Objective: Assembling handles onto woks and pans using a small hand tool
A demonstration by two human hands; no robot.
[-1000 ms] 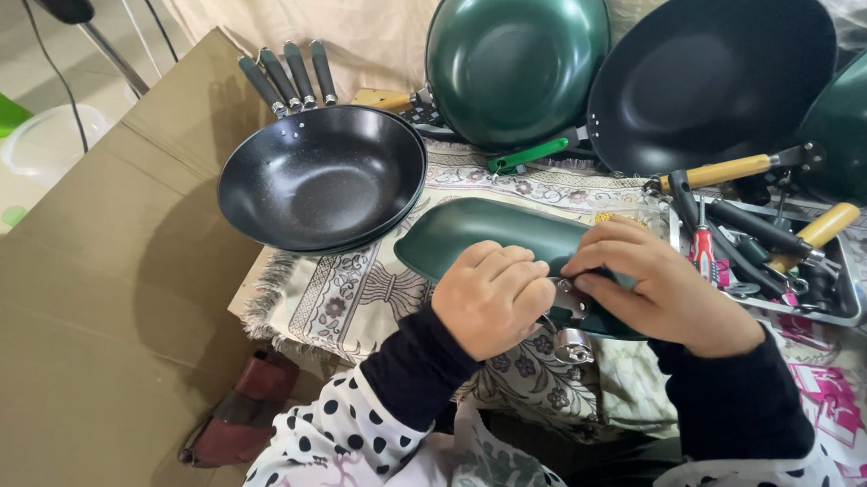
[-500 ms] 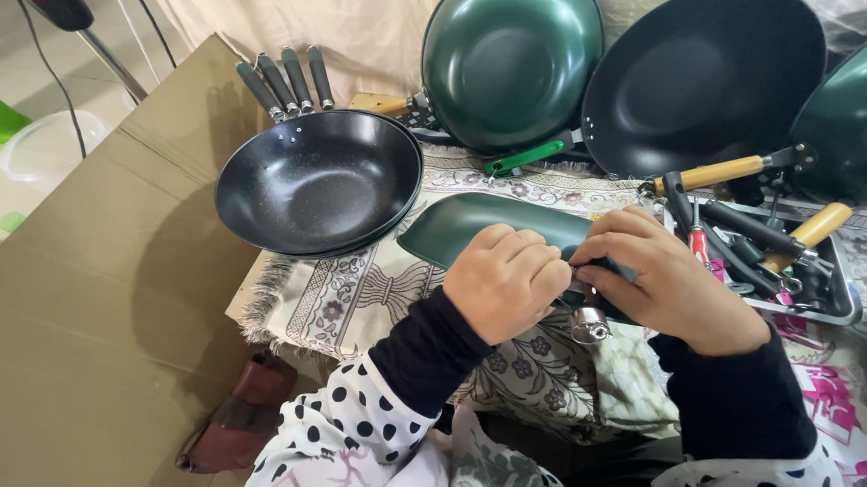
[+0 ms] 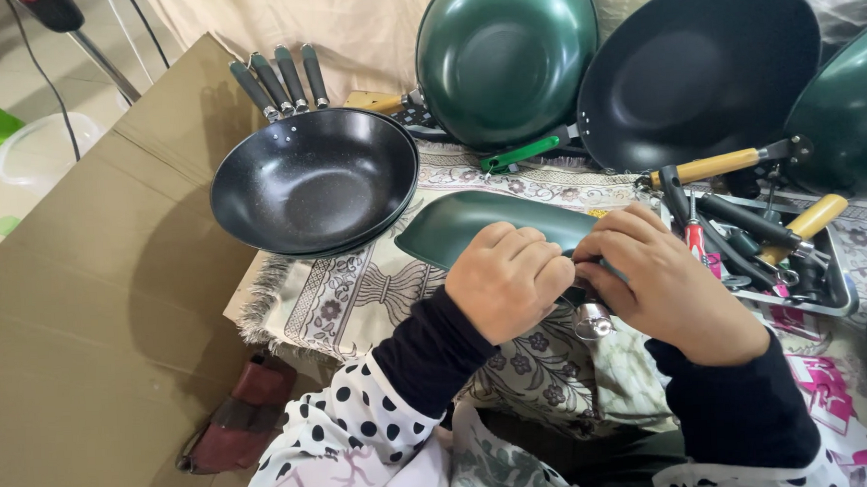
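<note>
Presently, a dark green pan (image 3: 486, 227) is held at its near edge over the patterned cloth (image 3: 358, 294), just beside the stacked black pans (image 3: 314, 182). The left hand (image 3: 507, 279) is curled closed on the pan's rim, and the right hand (image 3: 660, 279) is closed around a small part at the same spot — a silver metal fitting (image 3: 592, 320) shows just below the fingers. Fitting work at the handle joint is judged to be in hand; the next move is judged to call for a steady pan and fine finger control. No packages or signs are seen in full — only a pink printed patch (image 3: 827, 383) at the right and a metal tray (image 3: 839, 301) of loose handles and tools.
</note>
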